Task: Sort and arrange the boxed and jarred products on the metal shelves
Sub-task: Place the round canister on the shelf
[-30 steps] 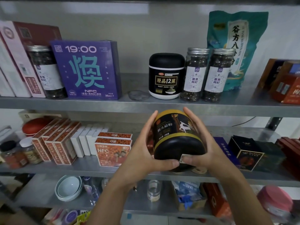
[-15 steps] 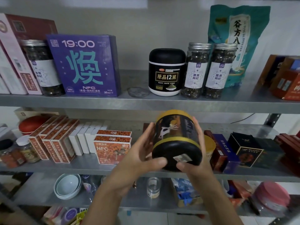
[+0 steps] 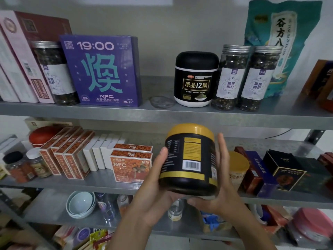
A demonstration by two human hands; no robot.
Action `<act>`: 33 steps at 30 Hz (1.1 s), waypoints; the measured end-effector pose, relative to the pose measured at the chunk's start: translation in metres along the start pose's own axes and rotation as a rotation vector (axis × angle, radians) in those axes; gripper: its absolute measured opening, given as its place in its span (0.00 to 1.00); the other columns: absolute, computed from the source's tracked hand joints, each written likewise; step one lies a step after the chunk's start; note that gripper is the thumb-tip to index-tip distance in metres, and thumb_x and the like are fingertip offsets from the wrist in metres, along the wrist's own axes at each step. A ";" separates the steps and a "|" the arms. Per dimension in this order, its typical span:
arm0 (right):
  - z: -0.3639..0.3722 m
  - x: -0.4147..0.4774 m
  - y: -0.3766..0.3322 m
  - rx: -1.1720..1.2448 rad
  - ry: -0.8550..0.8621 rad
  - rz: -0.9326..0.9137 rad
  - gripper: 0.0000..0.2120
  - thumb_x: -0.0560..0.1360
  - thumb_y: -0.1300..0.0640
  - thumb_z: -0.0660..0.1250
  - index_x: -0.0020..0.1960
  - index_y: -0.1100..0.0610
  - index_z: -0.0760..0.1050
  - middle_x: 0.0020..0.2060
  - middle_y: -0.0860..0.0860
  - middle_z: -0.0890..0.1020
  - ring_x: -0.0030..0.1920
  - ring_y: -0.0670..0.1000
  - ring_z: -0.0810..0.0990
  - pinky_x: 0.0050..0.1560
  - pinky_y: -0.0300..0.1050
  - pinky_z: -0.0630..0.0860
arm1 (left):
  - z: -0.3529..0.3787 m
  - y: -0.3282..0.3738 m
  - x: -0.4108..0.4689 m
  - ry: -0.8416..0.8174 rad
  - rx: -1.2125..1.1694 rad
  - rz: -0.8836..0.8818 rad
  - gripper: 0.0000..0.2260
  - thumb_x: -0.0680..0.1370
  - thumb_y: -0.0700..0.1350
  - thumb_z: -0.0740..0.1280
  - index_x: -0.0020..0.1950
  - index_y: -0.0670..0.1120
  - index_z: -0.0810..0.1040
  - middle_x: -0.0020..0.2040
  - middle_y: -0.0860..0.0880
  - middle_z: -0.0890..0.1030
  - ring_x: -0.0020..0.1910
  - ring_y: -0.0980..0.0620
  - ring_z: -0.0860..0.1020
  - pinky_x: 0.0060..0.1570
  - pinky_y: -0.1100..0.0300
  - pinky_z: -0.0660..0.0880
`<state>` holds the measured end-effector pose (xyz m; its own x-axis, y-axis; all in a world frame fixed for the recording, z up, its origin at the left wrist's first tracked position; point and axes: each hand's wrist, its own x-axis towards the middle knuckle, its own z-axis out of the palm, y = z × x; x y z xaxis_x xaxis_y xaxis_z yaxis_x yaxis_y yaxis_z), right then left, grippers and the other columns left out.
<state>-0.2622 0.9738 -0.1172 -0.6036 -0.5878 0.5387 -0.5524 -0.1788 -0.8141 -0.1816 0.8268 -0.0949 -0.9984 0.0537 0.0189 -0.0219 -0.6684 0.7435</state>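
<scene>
Head view: jar (image 3: 189, 159) before the front edge of the middle shelf (image 3: 90, 181), left grip (image 3: 155, 188) cupping its base, right grip (image 3: 222, 192) flat-fingered against its side; rigid, smooth, probably slippery and weighty, best supported underneath.

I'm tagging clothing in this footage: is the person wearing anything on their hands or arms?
No. The left hand and right hand are bare, with no gloves, rings or watch showing. Both forearms are bare too; no sleeve reaches into view.
</scene>
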 end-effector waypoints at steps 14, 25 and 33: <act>-0.002 0.021 -0.020 -0.650 -0.004 -0.174 0.56 0.59 0.37 0.72 0.77 0.36 0.41 0.72 0.41 0.54 0.72 0.47 0.56 0.65 0.44 0.66 | -0.006 0.023 0.007 0.144 0.620 0.183 0.21 0.70 0.67 0.67 0.62 0.64 0.75 0.56 0.58 0.83 0.55 0.58 0.81 0.46 0.67 0.78; 0.001 0.022 0.001 -0.023 -0.081 0.073 0.62 0.61 0.44 0.81 0.78 0.43 0.39 0.71 0.32 0.63 0.70 0.43 0.70 0.60 0.32 0.72 | -0.008 0.022 0.008 0.056 -0.133 -0.149 0.26 0.75 0.63 0.61 0.59 0.44 0.83 0.62 0.35 0.79 0.57 0.39 0.81 0.44 0.47 0.81; -0.007 0.031 -0.020 -0.639 -0.009 -0.185 0.55 0.59 0.39 0.74 0.78 0.41 0.47 0.73 0.44 0.57 0.71 0.48 0.60 0.67 0.51 0.69 | -0.013 0.031 0.008 0.261 0.569 0.206 0.23 0.73 0.71 0.59 0.57 0.60 0.81 0.54 0.56 0.84 0.54 0.58 0.82 0.51 0.59 0.77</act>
<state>-0.2738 0.9643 -0.0832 -0.4630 -0.5994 0.6530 -0.8802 0.2242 -0.4182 -0.1907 0.7972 -0.0801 -0.9606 -0.2632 0.0887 0.1305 -0.1455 0.9807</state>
